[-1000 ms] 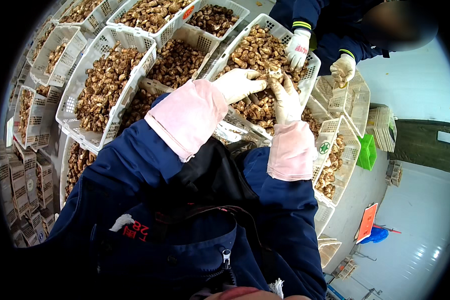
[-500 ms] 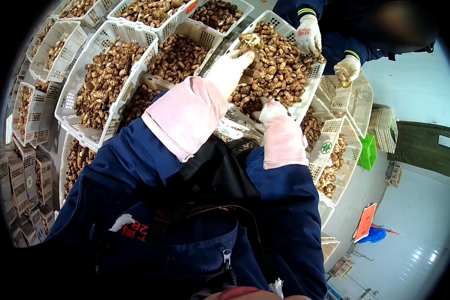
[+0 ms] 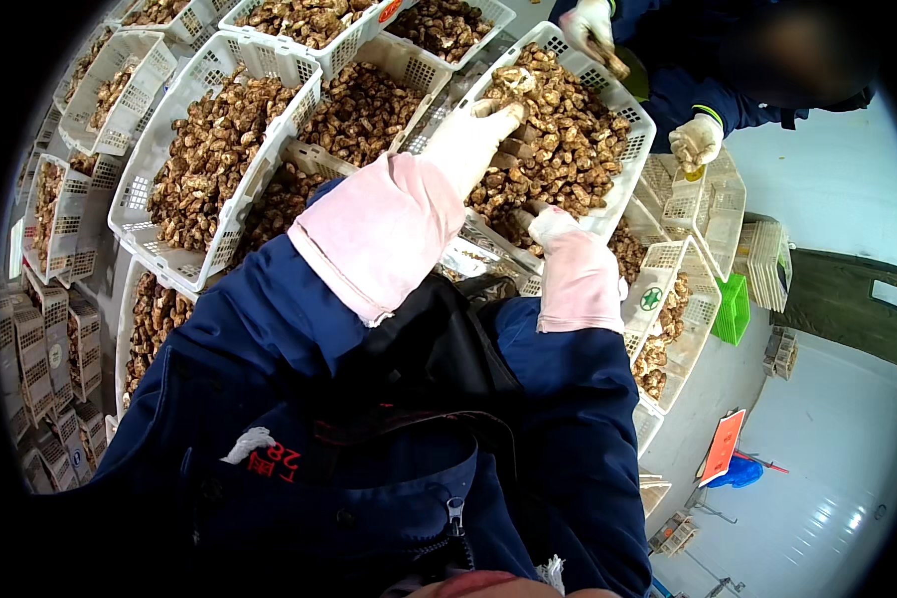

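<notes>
My left hand [image 3: 476, 128], in a white glove with a pink sleeve cover, reaches out over a white slotted basket [image 3: 636, 118] heaped with brown mushrooms [image 3: 568, 140]. Its fingertips pinch a pale mushroom [image 3: 513, 78] above the far part of the heap. My right hand [image 3: 548, 224], gloved the same way, rests at the basket's near edge with its fingers down among the mushrooms. Whether it grips one is hidden.
More white baskets of mushrooms [image 3: 209, 149] crowd the left and far side. Another person's gloved hands [image 3: 696, 140] work at the far right, beside stacked empty baskets [image 3: 757, 249]. A green crate [image 3: 736, 309] and an orange board [image 3: 723, 447] stand on the pale floor.
My left hand has stretched further forward over the basket, carrying a mushroom. My right hand has dropped back to the basket's near edge.
</notes>
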The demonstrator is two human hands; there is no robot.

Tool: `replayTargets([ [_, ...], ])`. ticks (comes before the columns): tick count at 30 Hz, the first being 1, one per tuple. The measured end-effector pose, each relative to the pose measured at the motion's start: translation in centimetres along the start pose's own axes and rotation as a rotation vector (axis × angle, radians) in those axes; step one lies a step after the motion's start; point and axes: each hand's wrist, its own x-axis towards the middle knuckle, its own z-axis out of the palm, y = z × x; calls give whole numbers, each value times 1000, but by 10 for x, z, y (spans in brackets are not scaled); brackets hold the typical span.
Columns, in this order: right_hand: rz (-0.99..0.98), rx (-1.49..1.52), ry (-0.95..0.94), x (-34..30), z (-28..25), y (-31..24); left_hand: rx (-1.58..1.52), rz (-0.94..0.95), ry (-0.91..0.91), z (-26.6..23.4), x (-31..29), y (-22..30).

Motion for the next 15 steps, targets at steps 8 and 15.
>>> replayTargets([
  [8, 75, -53, -6, -32, -20, -31, -55, -14, -23, -8, 4, -3],
  [15, -342, 937, 462, -77, -43, -27, 84, -63, -100, 3, 3, -11],
])
